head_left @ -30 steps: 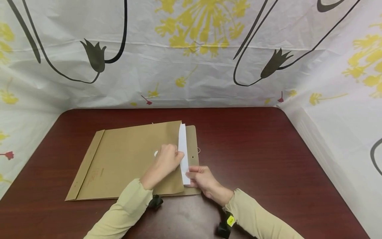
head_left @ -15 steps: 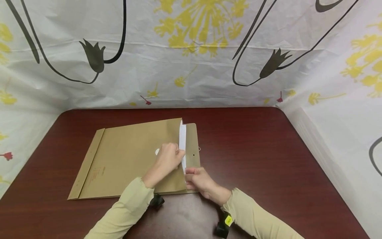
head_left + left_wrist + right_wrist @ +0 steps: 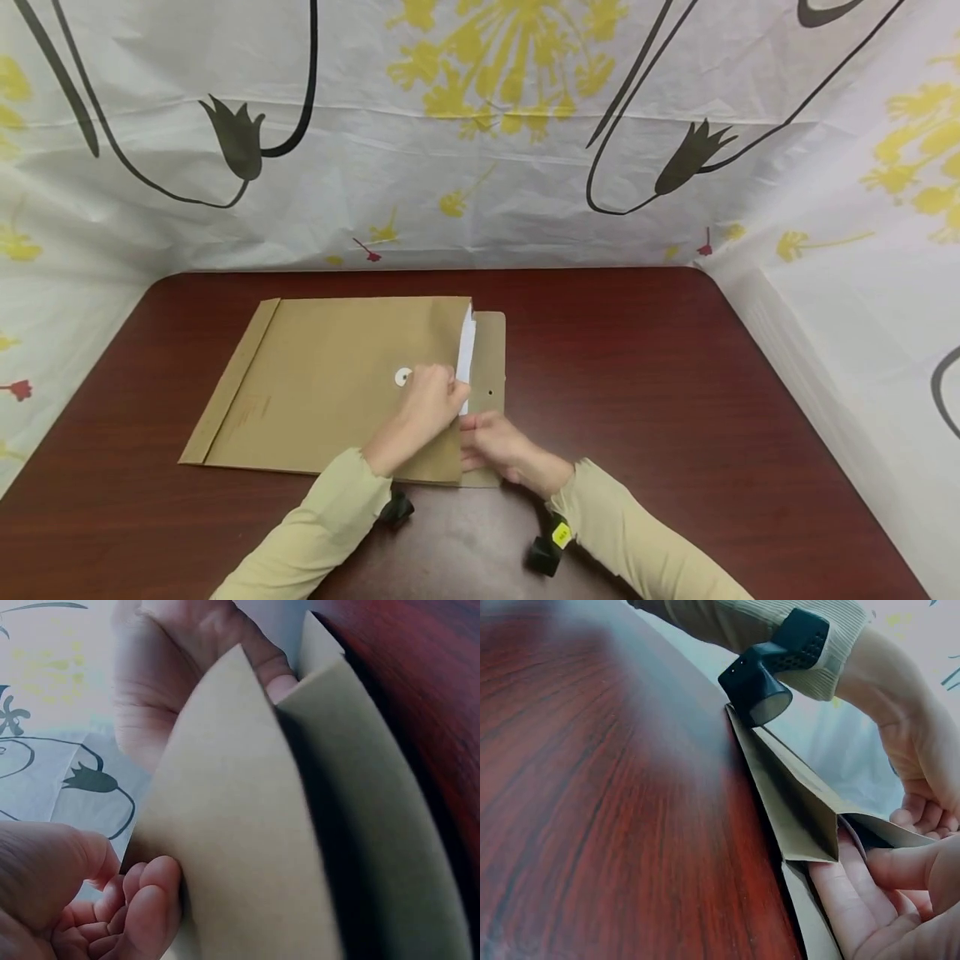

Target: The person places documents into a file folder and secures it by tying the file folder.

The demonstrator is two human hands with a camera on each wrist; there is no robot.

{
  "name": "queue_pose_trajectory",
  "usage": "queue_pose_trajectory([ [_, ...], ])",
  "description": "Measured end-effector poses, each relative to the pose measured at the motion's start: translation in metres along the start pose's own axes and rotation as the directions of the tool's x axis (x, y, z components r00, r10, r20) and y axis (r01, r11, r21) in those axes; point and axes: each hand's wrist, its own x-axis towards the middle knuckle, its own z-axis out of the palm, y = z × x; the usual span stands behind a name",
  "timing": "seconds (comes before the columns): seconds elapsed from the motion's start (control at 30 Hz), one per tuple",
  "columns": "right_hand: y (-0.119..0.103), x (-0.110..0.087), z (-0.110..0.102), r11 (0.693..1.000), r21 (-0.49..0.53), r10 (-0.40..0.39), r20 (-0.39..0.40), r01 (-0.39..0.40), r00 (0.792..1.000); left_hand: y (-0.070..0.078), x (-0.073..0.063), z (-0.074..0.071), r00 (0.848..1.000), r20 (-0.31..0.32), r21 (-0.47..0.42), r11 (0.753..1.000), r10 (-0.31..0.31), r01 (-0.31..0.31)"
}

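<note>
A brown kraft document envelope (image 3: 330, 375) lies on the table, its mouth on the right and a flap (image 3: 491, 358) extending beyond it. My left hand (image 3: 426, 400) pinches the edge of the upper panel and holds it raised, which the left wrist view shows from the side. White paper (image 3: 466, 350) shows as a narrow strip in the mouth. Its near end is in my right hand (image 3: 498, 446), whose fingertips are partly inside the opening, hidden by the panel. In the right wrist view, thumb and fingers pinch the sheet's edge (image 3: 851, 832). A white button (image 3: 402, 377) sits beside my left hand.
The dark red wooden table (image 3: 637, 375) extends around the envelope. A patterned white sheet (image 3: 480, 200) hangs behind and at both sides. A black wrist camera (image 3: 543, 554) is strapped below the right sleeve, another (image 3: 396, 508) below the left.
The white paper has gone deeper into the envelope as my right hand moved slightly left. The envelope has turned, its near left corner shifting away from me. My left hand keeps its pinch.
</note>
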Motion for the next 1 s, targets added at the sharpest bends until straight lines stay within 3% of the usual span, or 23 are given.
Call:
queue_pose_trajectory([
  [0.13, 0.001, -0.001, -0.002, 0.999, -0.049, -0.023, -0.020, 0.022, 1.000, 0.000, 0.001, 0.005, 0.999, 0.039, 0.035, 0.999, -0.023, 0.021],
  [0.33, 0.000, -0.010, -0.009, 0.988, -0.146, -0.057, -0.019, 0.053, 0.998, -0.001, 0.000, 0.008, 0.978, 0.191, 0.051, 0.996, -0.088, 0.079],
  [0.47, -0.003, -0.026, -0.013, 0.980, -0.193, -0.037, 0.046, 0.046, 0.998, -0.007, 0.003, -0.004, 0.940, 0.310, 0.046, 0.990, -0.144, 0.137],
  [0.57, -0.004, -0.042, -0.012, 0.978, -0.207, -0.008, 0.118, 0.033, 0.993, -0.019, 0.015, -0.024, 0.907, 0.369, 0.094, 0.979, -0.202, 0.179],
  [0.6, -0.004, -0.047, -0.011, 0.978, -0.207, 0.000, 0.142, 0.030, 0.990, -0.024, 0.021, -0.031, 0.903, 0.377, 0.111, 0.978, -0.207, 0.178],
  [0.67, -0.003, -0.056, -0.008, 0.979, -0.201, 0.012, 0.193, 0.027, 0.981, -0.036, 0.034, -0.044, 0.900, 0.375, 0.164, 0.971, -0.222, 0.171],
  [0.77, 0.002, -0.067, -0.001, 0.985, -0.172, 0.027, 0.254, 0.017, 0.967, -0.054, 0.054, -0.058, 0.909, 0.357, 0.218, 0.966, -0.214, 0.142],
  [0.9, 0.010, -0.077, 0.012, 0.996, -0.092, 0.051, 0.333, -0.021, 0.942, -0.076, 0.074, -0.064, 0.923, 0.344, 0.232, 0.968, -0.175, 0.097],
  [1.0, 0.018, -0.082, 0.022, 0.998, 0.023, 0.052, 0.387, -0.066, 0.921, -0.091, 0.085, -0.062, 0.918, 0.364, 0.206, 0.975, -0.155, 0.083],
])
